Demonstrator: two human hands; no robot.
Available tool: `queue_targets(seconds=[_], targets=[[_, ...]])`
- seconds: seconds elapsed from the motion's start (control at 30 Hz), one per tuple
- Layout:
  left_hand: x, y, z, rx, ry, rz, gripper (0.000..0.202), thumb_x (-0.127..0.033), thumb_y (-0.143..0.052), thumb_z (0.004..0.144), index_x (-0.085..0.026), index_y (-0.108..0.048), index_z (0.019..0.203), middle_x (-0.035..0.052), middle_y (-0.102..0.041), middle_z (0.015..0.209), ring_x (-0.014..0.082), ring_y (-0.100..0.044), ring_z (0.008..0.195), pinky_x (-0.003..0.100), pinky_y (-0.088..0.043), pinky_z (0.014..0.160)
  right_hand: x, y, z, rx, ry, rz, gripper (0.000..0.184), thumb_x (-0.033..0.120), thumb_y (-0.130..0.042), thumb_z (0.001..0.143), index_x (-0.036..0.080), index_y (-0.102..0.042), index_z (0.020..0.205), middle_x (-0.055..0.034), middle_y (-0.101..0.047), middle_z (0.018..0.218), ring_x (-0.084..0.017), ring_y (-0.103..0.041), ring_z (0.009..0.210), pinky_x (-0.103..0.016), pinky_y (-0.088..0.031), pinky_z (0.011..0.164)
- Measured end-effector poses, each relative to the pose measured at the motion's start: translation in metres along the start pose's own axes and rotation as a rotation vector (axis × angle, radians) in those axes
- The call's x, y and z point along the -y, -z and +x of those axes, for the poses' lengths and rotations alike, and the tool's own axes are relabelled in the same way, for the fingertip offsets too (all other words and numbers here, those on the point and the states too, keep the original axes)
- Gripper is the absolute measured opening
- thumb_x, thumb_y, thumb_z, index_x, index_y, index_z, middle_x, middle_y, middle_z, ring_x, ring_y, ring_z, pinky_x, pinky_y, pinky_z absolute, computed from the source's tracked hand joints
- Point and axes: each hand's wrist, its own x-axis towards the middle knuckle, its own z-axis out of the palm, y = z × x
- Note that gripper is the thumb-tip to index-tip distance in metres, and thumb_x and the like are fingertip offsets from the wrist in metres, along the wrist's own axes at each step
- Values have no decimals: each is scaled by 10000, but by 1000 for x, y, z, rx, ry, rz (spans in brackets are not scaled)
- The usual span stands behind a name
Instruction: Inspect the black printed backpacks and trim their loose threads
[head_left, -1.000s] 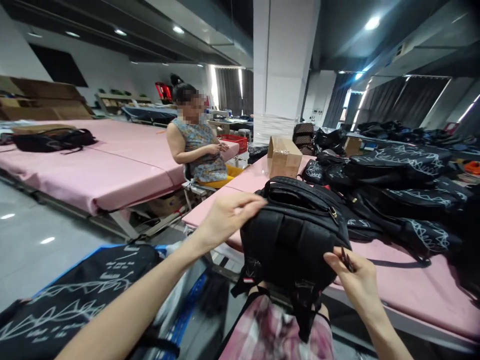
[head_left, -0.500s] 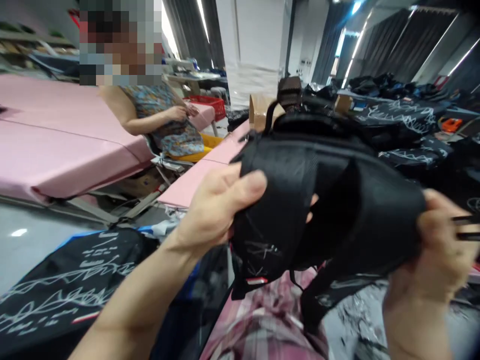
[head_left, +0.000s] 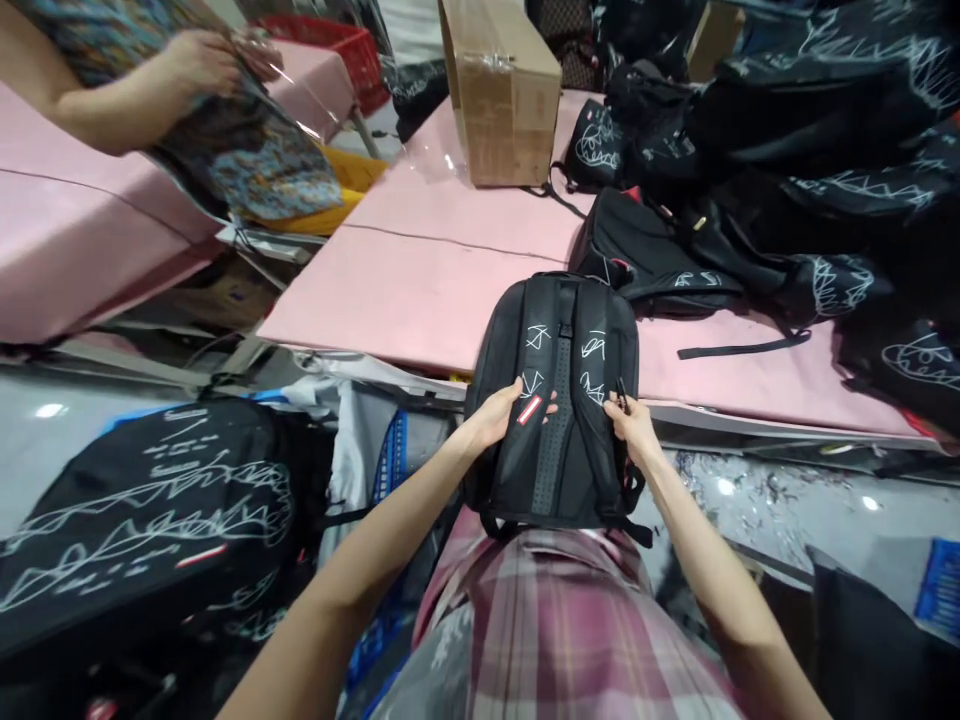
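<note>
- One black backpack [head_left: 555, 440] is resting by the person's lap, back side up — its long way is running from the plaid cloth [head_left: 562, 620] toward the pink table [head_left: 420, 270].
- The left hand [head_left: 495, 415] is gripping the left strap [head_left: 534, 345], thumb on top, fingertips peeking out from under it.
- The right hand [head_left: 631, 425] is pinching a small dark tool [head_left: 622, 393] and touching the right strap [head_left: 592, 370]; I cannot tell if it is gripping the strap too.
- Both hands are being about equally near, with the backpack's middle lying between them.
- Another black bag [head_left: 645, 255] is lying just past the top right corner — it is crowding that side.
- A cardboard box [head_left: 510, 130] is standing farther back, and a heap of black bags [head_left: 810, 130] is filling the right.
- A co-worker's hand [head_left: 206, 70] is showing at the upper left, well apart.
</note>
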Motion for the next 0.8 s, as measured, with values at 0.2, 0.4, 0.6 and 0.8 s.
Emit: queue_targets(seconds=[0.2,0.4,0.6,0.8], targets=[[-8,-3,4,-16,35,-37,424,-388,-355,933,-64,-596,1061,201,-618,1142,268,-652,933,362,-549,731,3,5,14,-14,-46,75,474,411,-743,505,164,-542,854,117,-322,491,-28,-201,373,-219,-123,374],[-7,-1,9,-67,42,-16,424,-377,-338,940,-64,-578,1095,206,-642,1087,270,-664,894,382,-550,720,0,7,16,14,-74,123,459,401,-753,515,162,-545,848,122,-316,475,-25,-191,369,-219,-112,375],[-9,-7,7,-214,10,134,390,-367,-401,917,-43,-604,992,189,-674,969,245,-666,821,357,-544,713,-1,11,17,18,-103,123,447,404,-746,539,160,-568,868,106,-356,497,-34,-201,390,-218,-125,387],[-57,-11,19,-658,-609,794,358,-314,-535,824,-154,-565,1143,78,-627,1094,184,-588,987,302,-455,901,1,8,-9,95,44,-9,225,355,-671,646,153,-592,707,38,-525,627,-95,-428,580,-229,-337,557]])
